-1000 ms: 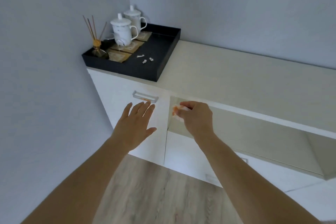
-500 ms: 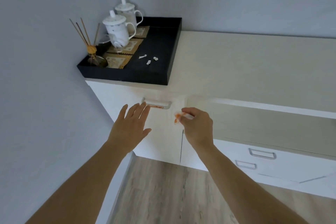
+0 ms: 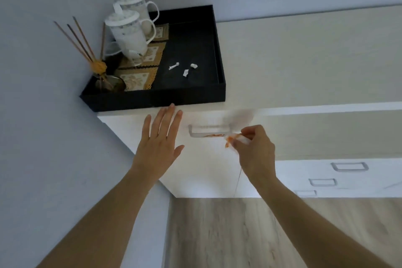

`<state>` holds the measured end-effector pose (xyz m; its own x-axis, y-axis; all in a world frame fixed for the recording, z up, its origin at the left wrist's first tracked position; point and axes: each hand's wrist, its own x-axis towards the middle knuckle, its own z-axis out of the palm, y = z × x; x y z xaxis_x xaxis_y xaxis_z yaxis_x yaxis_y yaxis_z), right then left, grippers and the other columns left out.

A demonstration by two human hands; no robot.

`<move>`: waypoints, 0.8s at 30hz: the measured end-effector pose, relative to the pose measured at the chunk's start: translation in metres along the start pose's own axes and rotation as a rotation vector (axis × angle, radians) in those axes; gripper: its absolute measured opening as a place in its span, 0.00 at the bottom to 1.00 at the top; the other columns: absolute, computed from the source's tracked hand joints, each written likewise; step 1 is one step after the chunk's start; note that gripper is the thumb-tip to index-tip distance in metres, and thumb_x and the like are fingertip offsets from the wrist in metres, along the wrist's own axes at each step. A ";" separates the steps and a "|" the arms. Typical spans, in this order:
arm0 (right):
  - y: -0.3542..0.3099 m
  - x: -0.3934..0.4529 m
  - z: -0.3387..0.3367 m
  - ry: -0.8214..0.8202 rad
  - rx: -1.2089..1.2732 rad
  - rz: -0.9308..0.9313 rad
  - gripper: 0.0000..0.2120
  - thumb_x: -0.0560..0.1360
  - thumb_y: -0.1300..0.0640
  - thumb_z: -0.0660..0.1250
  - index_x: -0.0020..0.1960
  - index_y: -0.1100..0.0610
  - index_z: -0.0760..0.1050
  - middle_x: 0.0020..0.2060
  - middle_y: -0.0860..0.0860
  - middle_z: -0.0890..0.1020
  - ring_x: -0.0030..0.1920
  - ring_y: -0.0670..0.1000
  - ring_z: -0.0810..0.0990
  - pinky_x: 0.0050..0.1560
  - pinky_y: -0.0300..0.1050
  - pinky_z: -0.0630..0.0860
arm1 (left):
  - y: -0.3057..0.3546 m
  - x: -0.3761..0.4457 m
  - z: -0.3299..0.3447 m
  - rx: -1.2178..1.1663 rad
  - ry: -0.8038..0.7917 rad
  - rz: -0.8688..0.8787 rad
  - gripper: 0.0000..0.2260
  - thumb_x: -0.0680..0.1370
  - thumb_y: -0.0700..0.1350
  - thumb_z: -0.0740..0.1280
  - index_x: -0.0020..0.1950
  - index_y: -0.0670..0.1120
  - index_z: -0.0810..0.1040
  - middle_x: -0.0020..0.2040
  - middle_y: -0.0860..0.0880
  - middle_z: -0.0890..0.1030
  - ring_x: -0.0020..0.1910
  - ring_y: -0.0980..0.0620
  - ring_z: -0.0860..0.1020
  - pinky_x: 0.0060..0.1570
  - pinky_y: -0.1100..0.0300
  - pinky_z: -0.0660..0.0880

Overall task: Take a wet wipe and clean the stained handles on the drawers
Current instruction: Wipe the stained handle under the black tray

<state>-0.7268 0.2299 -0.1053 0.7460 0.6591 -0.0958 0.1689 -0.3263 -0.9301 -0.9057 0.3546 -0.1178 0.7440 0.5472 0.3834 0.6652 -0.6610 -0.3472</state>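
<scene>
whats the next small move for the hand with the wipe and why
Probably slide the right hand left so its wet wipe rubs along the handle. An orange stain still shows on the handle's lower edge, and the wipe sits just off its right end. The left hand lies flat on the drawer front.

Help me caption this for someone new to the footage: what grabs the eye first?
The orange smear on the drawer handle, with the right hand pinching a stained wet wipe at its right end. The left hand lies flat on the drawer front; above it, a black tray holds two lidded mugs.
</scene>
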 end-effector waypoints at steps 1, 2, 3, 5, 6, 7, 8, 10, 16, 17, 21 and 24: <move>0.001 -0.001 0.005 0.039 0.011 0.009 0.10 0.73 0.54 0.71 0.47 0.52 0.70 0.38 0.44 0.77 0.37 0.42 0.75 0.28 0.30 0.69 | -0.003 0.000 0.007 -0.003 0.039 0.028 0.46 0.66 0.56 0.76 0.74 0.40 0.56 0.73 0.37 0.64 0.70 0.38 0.66 0.66 0.38 0.62; 0.001 -0.002 0.010 0.084 0.037 0.011 0.08 0.73 0.55 0.71 0.44 0.51 0.71 0.38 0.44 0.78 0.37 0.43 0.76 0.28 0.29 0.70 | -0.006 0.000 0.014 0.001 0.075 0.052 0.45 0.66 0.56 0.76 0.74 0.40 0.56 0.73 0.37 0.65 0.70 0.38 0.66 0.66 0.38 0.61; 0.000 -0.005 0.015 0.133 0.066 0.004 0.08 0.73 0.55 0.71 0.41 0.49 0.71 0.37 0.44 0.79 0.37 0.43 0.76 0.29 0.28 0.71 | -0.009 0.000 0.020 0.013 0.108 0.074 0.45 0.67 0.57 0.75 0.74 0.39 0.57 0.73 0.37 0.64 0.70 0.38 0.66 0.66 0.38 0.60; 0.000 -0.008 0.024 0.225 0.092 -0.017 0.12 0.72 0.56 0.71 0.35 0.45 0.71 0.39 0.45 0.80 0.39 0.43 0.78 0.33 0.29 0.70 | -0.014 0.002 0.033 0.042 0.183 0.115 0.44 0.68 0.57 0.74 0.74 0.38 0.57 0.73 0.37 0.63 0.71 0.39 0.64 0.67 0.39 0.58; 0.000 -0.009 0.026 0.258 0.093 -0.021 0.13 0.72 0.56 0.71 0.34 0.43 0.70 0.41 0.46 0.80 0.41 0.43 0.78 0.35 0.28 0.70 | -0.016 0.004 0.038 0.050 0.221 0.132 0.43 0.69 0.56 0.73 0.74 0.38 0.57 0.73 0.38 0.62 0.72 0.40 0.62 0.68 0.39 0.56; 0.000 -0.010 0.029 0.291 0.097 -0.019 0.14 0.72 0.55 0.71 0.34 0.42 0.71 0.43 0.46 0.81 0.42 0.42 0.78 0.36 0.27 0.70 | -0.018 0.005 0.043 0.054 0.255 0.149 0.42 0.70 0.56 0.72 0.74 0.38 0.57 0.74 0.39 0.60 0.72 0.41 0.60 0.69 0.39 0.54; 0.001 -0.011 0.030 0.328 0.110 -0.012 0.13 0.72 0.56 0.71 0.34 0.42 0.71 0.44 0.46 0.81 0.41 0.41 0.78 0.36 0.26 0.70 | -0.020 0.007 0.047 0.056 0.285 0.165 0.41 0.72 0.56 0.71 0.75 0.38 0.56 0.74 0.39 0.59 0.72 0.42 0.60 0.70 0.39 0.51; 0.006 -0.014 0.028 0.401 0.150 0.007 0.13 0.73 0.57 0.70 0.35 0.43 0.73 0.42 0.45 0.82 0.37 0.39 0.78 0.32 0.26 0.70 | -0.022 0.011 0.054 0.043 0.329 0.192 0.40 0.74 0.55 0.68 0.76 0.37 0.54 0.74 0.39 0.58 0.72 0.42 0.59 0.71 0.40 0.46; 0.024 -0.019 0.032 0.332 0.142 -0.062 0.05 0.76 0.61 0.65 0.46 0.53 0.78 0.29 0.37 0.81 0.33 0.32 0.76 0.31 0.23 0.69 | -0.024 0.018 0.068 0.067 0.452 0.241 0.39 0.74 0.54 0.69 0.75 0.35 0.55 0.73 0.38 0.58 0.71 0.41 0.59 0.71 0.40 0.47; 0.024 -0.016 0.035 0.329 0.155 -0.064 0.04 0.76 0.60 0.66 0.49 0.54 0.78 0.29 0.37 0.80 0.34 0.31 0.76 0.32 0.22 0.69 | -0.024 0.019 0.069 0.084 0.469 0.263 0.39 0.74 0.54 0.69 0.75 0.35 0.54 0.73 0.38 0.59 0.71 0.41 0.59 0.71 0.40 0.47; 0.022 -0.006 0.046 0.414 0.272 -0.031 0.11 0.73 0.56 0.71 0.51 0.50 0.71 0.34 0.40 0.77 0.33 0.38 0.77 0.29 0.23 0.70 | -0.024 0.022 0.076 0.155 0.522 0.319 0.37 0.78 0.54 0.63 0.77 0.36 0.48 0.74 0.40 0.58 0.72 0.43 0.59 0.71 0.41 0.47; 0.025 -0.006 0.053 0.493 0.400 -0.009 0.10 0.70 0.54 0.74 0.43 0.48 0.73 0.34 0.42 0.78 0.32 0.39 0.76 0.31 0.23 0.70 | -0.031 0.028 0.082 0.215 0.585 0.336 0.35 0.79 0.55 0.60 0.77 0.36 0.49 0.74 0.40 0.57 0.71 0.43 0.60 0.72 0.43 0.48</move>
<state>-0.7616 0.2539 -0.1469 0.9708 0.2397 -0.0009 -0.0056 0.0192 -0.9998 -0.9001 0.4326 -0.1669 0.7951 -0.0744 0.6019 0.4480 -0.5970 -0.6655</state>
